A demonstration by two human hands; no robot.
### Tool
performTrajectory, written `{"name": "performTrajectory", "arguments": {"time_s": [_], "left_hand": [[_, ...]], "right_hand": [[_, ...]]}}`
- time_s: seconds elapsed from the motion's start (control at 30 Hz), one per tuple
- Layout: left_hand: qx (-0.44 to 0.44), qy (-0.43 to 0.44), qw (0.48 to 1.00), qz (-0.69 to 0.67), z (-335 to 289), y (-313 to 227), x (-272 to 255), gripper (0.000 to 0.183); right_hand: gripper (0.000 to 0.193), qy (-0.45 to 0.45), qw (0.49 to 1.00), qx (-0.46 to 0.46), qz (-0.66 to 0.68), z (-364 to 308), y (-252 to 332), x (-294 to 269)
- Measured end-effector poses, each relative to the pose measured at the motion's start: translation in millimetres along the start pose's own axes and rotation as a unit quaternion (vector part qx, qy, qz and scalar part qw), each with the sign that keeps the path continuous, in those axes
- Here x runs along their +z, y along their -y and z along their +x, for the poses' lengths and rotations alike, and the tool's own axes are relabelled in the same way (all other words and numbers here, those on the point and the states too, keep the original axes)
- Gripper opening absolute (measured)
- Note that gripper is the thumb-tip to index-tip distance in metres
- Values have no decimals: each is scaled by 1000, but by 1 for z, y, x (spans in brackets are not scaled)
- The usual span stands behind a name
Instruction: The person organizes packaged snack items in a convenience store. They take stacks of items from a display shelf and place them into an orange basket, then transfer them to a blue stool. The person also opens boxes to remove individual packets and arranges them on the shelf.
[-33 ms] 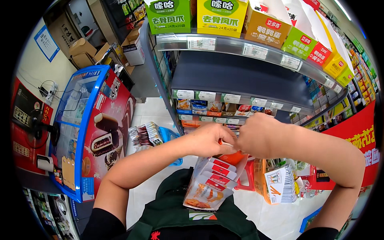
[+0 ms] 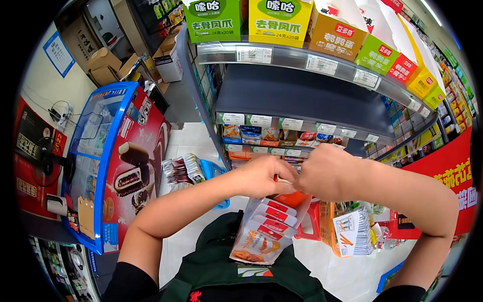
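On my lap stands an open-topped display box (image 2: 303,207) of snack packets (image 2: 256,246), tilted toward me. White and red packets with pictures of food on them fill it in a row. At its far end, my left hand (image 2: 264,176) is closed, with a thin orange and white edge showing between the fingers. Close against it, my right hand (image 2: 324,171) is closed too, its fingertips mostly hidden behind the hand. Both hands meet over an orange part (image 2: 291,199) of the box; whether it is a flap or the inner wall I cannot tell.
Ahead is a grey shelf rack (image 2: 302,95) with snack boxes (image 2: 337,32) on top. An ice cream freezer (image 2: 133,166) stands at left. Packets (image 2: 183,170) lie by a blue basket (image 2: 214,171) on the floor; an orange basket (image 2: 328,226) holding packets stands at right.
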State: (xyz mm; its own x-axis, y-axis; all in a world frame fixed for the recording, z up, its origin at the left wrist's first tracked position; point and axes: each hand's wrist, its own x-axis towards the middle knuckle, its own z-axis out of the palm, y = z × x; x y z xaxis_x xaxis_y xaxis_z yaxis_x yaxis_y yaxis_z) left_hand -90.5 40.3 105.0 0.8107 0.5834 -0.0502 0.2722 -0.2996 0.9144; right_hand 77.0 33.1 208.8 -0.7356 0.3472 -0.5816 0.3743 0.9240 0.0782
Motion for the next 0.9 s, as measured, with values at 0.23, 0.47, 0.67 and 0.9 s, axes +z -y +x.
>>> {"name": "performTrajectory", "arguments": {"time_s": [0.23, 0.47, 0.67, 0.9], "left_hand": [[-43, -73, 986, -146, -19, 15, -11, 16], [-9, -79, 989, -123, -24, 14, -11, 15], [8, -137, 966, -220, -25, 28, -5, 42], [-80, -149, 880, -444, -44, 39, 6, 57]], "right_hand": [[12, -370, 927, -32, 61, -16, -11, 55], [25, -577, 443, 212, 652, 7, -24, 151], [9, -402, 2, 115, 908, 51, 48, 197], [10, -377, -142, -34, 915, 64, 121, 207]]}}
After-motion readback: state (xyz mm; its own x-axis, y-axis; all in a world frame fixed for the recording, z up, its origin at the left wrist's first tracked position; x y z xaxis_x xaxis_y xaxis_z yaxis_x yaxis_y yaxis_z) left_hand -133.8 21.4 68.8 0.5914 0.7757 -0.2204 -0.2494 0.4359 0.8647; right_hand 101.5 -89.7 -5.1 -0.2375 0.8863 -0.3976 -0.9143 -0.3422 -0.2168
